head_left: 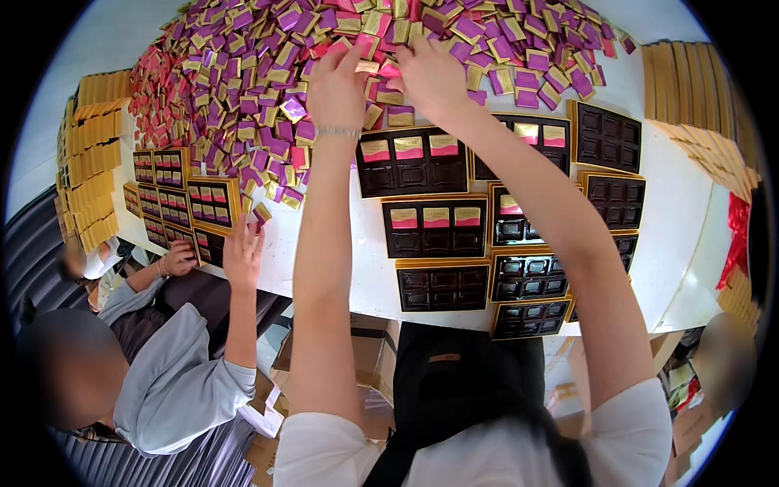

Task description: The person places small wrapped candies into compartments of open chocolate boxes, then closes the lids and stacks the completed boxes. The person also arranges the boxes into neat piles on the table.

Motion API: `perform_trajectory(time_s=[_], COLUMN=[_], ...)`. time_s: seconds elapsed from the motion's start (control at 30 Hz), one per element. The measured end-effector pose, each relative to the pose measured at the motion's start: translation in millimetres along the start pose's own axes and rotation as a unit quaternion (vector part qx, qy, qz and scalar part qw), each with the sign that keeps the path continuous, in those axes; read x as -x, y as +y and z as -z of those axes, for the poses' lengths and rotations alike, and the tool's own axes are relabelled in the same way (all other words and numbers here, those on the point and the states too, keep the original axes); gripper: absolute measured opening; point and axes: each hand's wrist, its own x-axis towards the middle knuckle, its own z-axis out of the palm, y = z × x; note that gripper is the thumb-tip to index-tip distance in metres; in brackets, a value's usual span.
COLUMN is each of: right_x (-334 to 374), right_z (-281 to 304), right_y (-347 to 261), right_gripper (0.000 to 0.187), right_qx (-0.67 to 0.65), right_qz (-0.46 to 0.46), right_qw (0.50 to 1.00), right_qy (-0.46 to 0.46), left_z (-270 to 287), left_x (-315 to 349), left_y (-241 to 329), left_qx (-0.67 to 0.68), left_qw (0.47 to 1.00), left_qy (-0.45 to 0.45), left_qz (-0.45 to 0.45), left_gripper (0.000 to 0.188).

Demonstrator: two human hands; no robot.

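Both my arms reach forward to a big heap of small wrapped chocolates (268, 89) in gold with purple, pink or red. My left hand (335, 91) bends its fingers around chocolates at the heap's near edge. Close beside it, my right hand (432, 79) pinches at a pink-and-gold chocolate (389, 70); its fingertips partly hide what they grip. Below my hands stand gold-edged boxes with dark moulded trays. One box (412, 174) and the box below it (436, 229) each hold three pink-and-gold chocolates in the far row. A nearer box (443, 289) has bare compartments.
More boxes (610, 136) stand under and beyond my right forearm. At left, a co-worker's hand (242, 253) is by a chocolate above partly filled boxes (213, 203). Stacks of gold boxes rise at the far left (88, 174) and right (690, 89) of the white table (369, 280).
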Motion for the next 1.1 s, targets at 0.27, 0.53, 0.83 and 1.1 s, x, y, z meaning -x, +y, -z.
perform_trajectory(time_s=[0.27, 0.53, 0.83, 1.1], right_x=[4, -2, 51, 190], right_z=[-21, 18, 93, 125], right_y=[8, 28, 22, -22], right_gripper=[0.026, 0.018, 0.024, 0.023], right_qx=[-0.057, -0.584, -0.67, -0.565], right_qz=[-0.009, -0.265, -0.201, -0.27], right_qw=[0.998, 0.754, 0.658, 0.756], right_qy=[0.012, -0.143, -0.278, -0.19], left_z=[-26, 4, 62, 100], left_x=[-22, -10, 65, 184], left_y=[-19, -13, 35, 46], left_qx=[-0.004, 0.188, 0.248, 0.32], left_qw=[0.99, 0.976, 0.946, 0.923], left_qy=[-0.079, 0.017, 0.04, -0.19], left_qz=[-0.115, -0.107, -0.205, 0.097], left_gripper=[0.033, 0.018, 0.031, 0.028])
